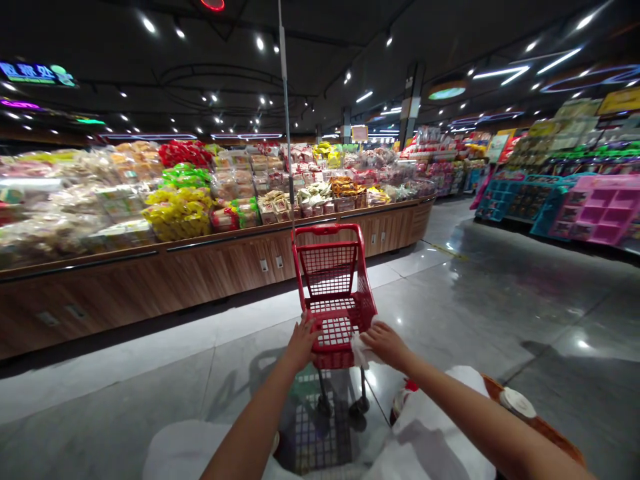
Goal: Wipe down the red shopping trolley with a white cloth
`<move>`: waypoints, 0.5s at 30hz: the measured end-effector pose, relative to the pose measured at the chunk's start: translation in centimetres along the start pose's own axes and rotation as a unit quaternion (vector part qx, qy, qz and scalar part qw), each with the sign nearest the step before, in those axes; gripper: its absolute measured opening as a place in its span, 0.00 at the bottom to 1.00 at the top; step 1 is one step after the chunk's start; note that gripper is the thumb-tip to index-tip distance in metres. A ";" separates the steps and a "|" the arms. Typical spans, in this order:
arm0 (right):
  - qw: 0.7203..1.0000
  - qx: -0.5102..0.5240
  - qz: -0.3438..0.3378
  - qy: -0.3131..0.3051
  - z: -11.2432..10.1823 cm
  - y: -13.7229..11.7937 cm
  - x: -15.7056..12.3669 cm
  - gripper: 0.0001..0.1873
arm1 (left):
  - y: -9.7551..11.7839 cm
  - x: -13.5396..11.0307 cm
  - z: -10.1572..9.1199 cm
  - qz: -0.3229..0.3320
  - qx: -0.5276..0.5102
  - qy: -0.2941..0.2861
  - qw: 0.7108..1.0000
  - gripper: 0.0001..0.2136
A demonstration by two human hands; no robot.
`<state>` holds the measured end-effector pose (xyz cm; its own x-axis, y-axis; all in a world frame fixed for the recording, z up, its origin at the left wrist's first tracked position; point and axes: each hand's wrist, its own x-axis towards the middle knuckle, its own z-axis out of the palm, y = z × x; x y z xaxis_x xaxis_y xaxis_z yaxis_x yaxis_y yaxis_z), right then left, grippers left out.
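A red plastic shopping cart [330, 293] with a grid basket stands upright on the floor in front of me. My left hand [301, 343] grips the left corner of its near rim, fingers over the edge. At the right corner of that rim, my right hand [385, 343] is closed on a crumpled white cloth or tissue [361, 351], pressed against the cart. The cloth's exact kind does not show. Inside, the visible part of the basket holds nothing. A thin grey pole [286, 100] rises by the cart's far left corner.
A long wood-panelled display counter [230, 267], piled with packaged snacks [183, 210], runs across ahead. Teal and pink display racks [600, 207] stand at the right. Grey tiled floor [480, 300] lies between. A brown woven edge [555, 440] with a white round item is at lower right.
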<state>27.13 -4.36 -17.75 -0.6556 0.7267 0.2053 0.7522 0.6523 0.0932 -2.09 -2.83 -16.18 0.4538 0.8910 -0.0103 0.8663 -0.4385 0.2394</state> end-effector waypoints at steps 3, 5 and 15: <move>1.000 0.006 0.022 0.013 -0.2 0.4 -0.8 0.11 | 1.1 0.4 0.8 -0.008 0.027 0.022 0.999 0.33; 0.999 0.018 0.047 0.021 0.4 -2.3 0.8 0.14 | 2.2 0.8 1.3 -0.026 0.032 0.020 0.999 0.35; 1.000 0.007 -0.011 0.001 0.9 -2.7 1.7 0.09 | 1.5 -0.2 1.4 -0.038 0.034 0.010 0.999 0.40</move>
<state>23.90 -4.69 -18.55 -0.6723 0.7112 0.2055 0.7362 0.6715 0.0842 -0.57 -3.87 -17.18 0.3833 0.9236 -0.0067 0.9103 -0.3765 0.1721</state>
